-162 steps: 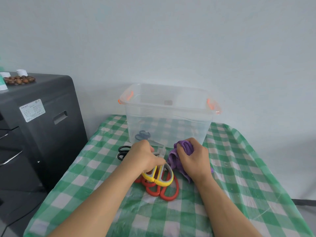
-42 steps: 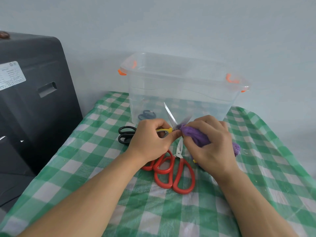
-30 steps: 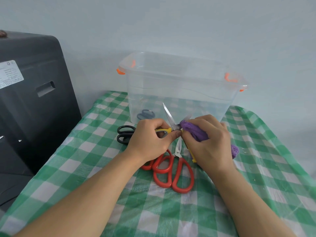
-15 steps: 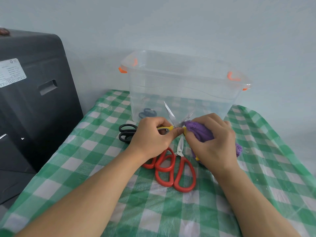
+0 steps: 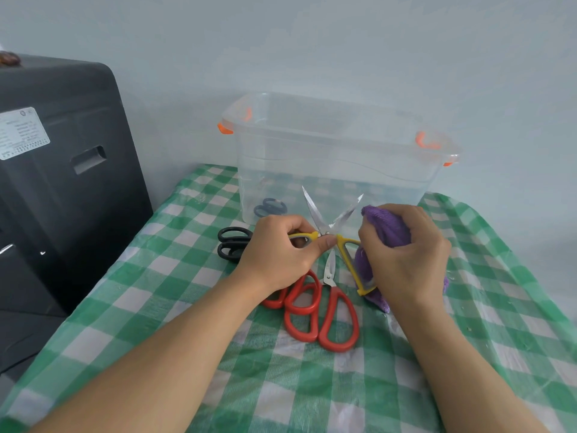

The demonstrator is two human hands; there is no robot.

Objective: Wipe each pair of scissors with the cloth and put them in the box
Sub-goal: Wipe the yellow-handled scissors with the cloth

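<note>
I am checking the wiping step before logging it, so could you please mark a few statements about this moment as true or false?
1. The yellow scissors are spread open. True.
2. The right hand holds a green cloth. False: the cloth is purple.
3. The clear box is empty. False: dark scissors lie inside.
4. Red scissors lie on the tablecloth. True.
5. The left hand grips a yellow handle. True.

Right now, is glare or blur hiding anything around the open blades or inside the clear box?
Head view: light is soft and even, with mild glints on the open blades of the yellow-handled scissors. The clear plastic box hazes the dark-handled scissors inside it. Wide-angle bending shows at the edges, and the forearms look slightly soft.
</note>
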